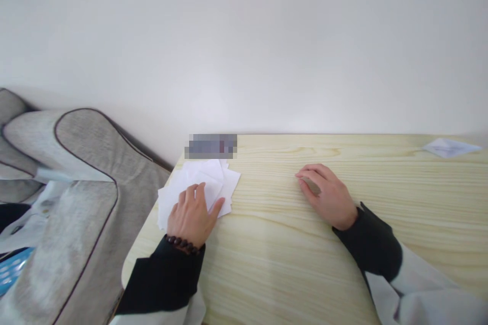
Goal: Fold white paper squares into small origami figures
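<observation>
A loose pile of white paper sheets [224, 185] lies at the left end of the light wooden table, its sheets turned at different angles. My left hand [192, 216], with a dark bead bracelet at the wrist, rests on the pile's near side, fingers slightly bent and thumb spread away. Further right, my right hand [330, 195] lies on its side on the tabletop [267, 249]. Its fingers curve loosely, with a gap between thumb and fingers and nothing seen inside. A folded white paper piece [452, 148], pointed at both ends, sits at the far right.
Behind the table's back edge rises a white wall [305, 45]. A blurred-out dark rectangular thing [211, 146] lies beyond the pile. To the left stands a grey sofa [133, 183] with dark piping, and a blue item [15, 269] lies on it.
</observation>
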The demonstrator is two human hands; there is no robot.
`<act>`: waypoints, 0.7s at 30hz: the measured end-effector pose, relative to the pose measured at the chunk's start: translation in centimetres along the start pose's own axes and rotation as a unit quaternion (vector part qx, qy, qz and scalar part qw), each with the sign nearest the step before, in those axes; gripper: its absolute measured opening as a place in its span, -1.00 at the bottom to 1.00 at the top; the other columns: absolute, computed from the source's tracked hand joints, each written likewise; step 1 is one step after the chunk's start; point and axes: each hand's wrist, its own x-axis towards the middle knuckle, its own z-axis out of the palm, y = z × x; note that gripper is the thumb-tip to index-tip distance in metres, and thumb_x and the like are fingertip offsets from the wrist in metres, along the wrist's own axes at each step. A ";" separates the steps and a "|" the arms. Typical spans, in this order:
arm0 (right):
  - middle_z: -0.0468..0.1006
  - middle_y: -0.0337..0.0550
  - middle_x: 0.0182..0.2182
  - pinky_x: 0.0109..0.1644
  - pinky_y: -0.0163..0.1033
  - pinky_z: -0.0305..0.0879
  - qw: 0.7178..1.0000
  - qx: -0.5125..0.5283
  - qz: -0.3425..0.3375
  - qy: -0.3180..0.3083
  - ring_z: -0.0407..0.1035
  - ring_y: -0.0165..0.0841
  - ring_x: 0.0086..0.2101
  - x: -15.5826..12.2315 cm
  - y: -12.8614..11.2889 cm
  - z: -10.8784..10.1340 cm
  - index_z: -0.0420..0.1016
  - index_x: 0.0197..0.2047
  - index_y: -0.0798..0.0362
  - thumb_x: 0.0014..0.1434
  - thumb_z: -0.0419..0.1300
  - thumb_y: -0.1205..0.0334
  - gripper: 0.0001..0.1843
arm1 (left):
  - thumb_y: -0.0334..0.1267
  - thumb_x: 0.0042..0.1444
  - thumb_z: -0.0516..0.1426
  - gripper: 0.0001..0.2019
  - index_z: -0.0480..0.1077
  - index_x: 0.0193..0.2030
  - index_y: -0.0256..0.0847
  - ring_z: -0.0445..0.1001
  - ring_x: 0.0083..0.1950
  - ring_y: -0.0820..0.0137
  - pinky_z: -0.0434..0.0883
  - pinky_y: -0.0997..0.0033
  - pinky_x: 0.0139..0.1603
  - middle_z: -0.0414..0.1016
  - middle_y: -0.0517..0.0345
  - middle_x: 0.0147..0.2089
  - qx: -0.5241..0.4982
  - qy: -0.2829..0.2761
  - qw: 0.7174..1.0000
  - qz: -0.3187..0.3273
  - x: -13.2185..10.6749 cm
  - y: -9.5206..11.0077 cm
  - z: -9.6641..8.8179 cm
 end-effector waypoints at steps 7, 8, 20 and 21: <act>0.47 -0.10 -0.26 -0.04 -0.15 0.34 0.999 0.024 0.021 -0.005 0.38 -0.29 -0.18 -0.3 0.6 0.2 0.45 -0.24 0.05 0.17 0.06 0.29 -0.85 | -0.07 0.24 -0.11 -0.65 0.34 0.04 -0.09 0.49 -0.10 0.11 0.41 0.14 -0.26 0.42 0.06 0.08 0.032 -0.119 0.992 -0.034 0.7 0.6 -1.0; 0.47 -0.10 -0.26 -0.04 -0.16 0.34 0.999 0.026 0.022 -0.007 0.38 -0.29 -0.18 -0.3 0.6 0.2 0.45 -0.24 0.05 0.17 0.06 0.29 -0.84 | -0.09 0.24 -0.12 -0.65 0.35 0.02 -0.09 0.50 -0.13 0.10 0.40 0.13 -0.26 0.44 0.06 0.06 0.044 -0.128 0.990 -0.029 0.8 0.8 -1.2; 0.48 -0.10 -0.27 -0.10 -0.14 0.37 0.998 0.046 0.036 -0.018 0.39 -0.29 -0.22 -0.2 0.5 0.1 0.45 -0.25 0.03 0.16 0.05 0.30 -0.84 | -0.15 0.16 -0.06 -0.68 0.51 -0.24 -0.13 0.53 -0.40 0.06 0.28 0.26 -0.47 0.56 -0.08 -0.44 0.066 -0.028 0.994 -0.080 0.7 0.8 -4.5; 0.48 -0.10 -0.27 -0.10 -0.14 0.37 0.998 0.046 0.034 -0.016 0.39 -0.29 -0.22 -0.2 0.5 0.1 0.45 -0.26 0.02 0.16 0.05 0.31 -0.84 | -0.13 0.14 -0.03 -0.70 0.51 -0.21 -0.12 0.52 -0.41 0.05 0.27 0.26 -0.48 0.56 -0.07 -0.45 0.055 -0.006 0.994 -0.091 0.5 0.8 -5.1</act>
